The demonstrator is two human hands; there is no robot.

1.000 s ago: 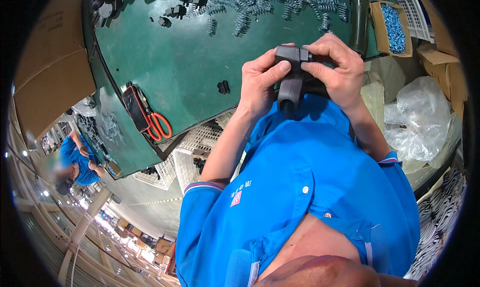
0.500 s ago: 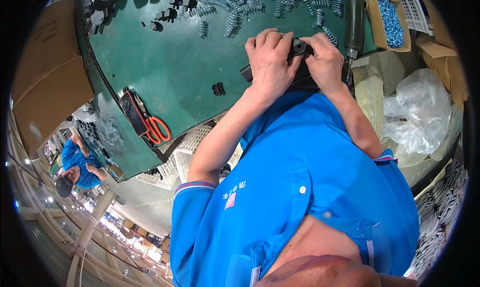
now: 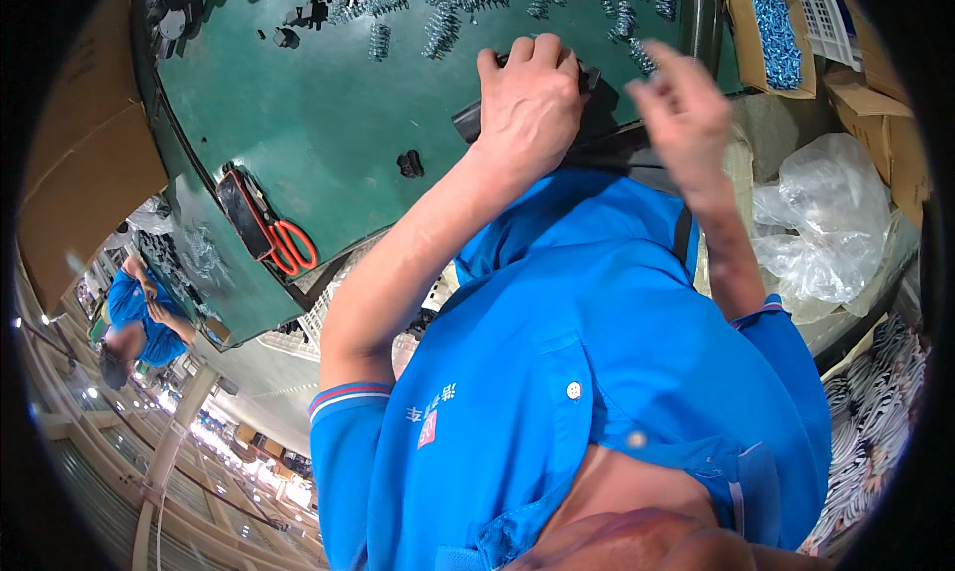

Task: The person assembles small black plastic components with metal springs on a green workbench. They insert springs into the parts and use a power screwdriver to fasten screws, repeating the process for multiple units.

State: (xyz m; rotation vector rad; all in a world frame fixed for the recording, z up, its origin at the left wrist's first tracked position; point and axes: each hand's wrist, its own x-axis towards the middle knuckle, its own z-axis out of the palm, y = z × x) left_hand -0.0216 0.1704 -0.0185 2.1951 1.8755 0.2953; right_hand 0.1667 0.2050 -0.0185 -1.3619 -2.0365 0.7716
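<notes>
My left hand point(image 3: 532, 98) is wrapped over a black molded part point(image 3: 468, 123) at the table's near edge. Most of that part is hidden under the fingers; a rounded end sticks out on the left. To the right, my right hand point(image 3: 686, 118) is raised off the part and blurred by motion. Its thumb and index finger look apart, and nothing shows between them. Just beyond those fingertips lies a coil spring point(image 3: 642, 59). A dark cylindrical tool point(image 3: 702, 19) stands beyond my right hand, its lower end hidden.
A heap of springs point(image 3: 443, 4) and black parts point(image 3: 184, 9) lie along the far side. Orange-handled scissors point(image 3: 290, 245) and a small black piece point(image 3: 410, 163) are on the green table point(image 3: 318, 143). A screw box point(image 3: 776, 39) stands right. A co-worker point(image 3: 144, 312) sits left.
My right hand has let go of the black part and moved right. My left hand keeps hold of it. The whole view has shifted slightly.
</notes>
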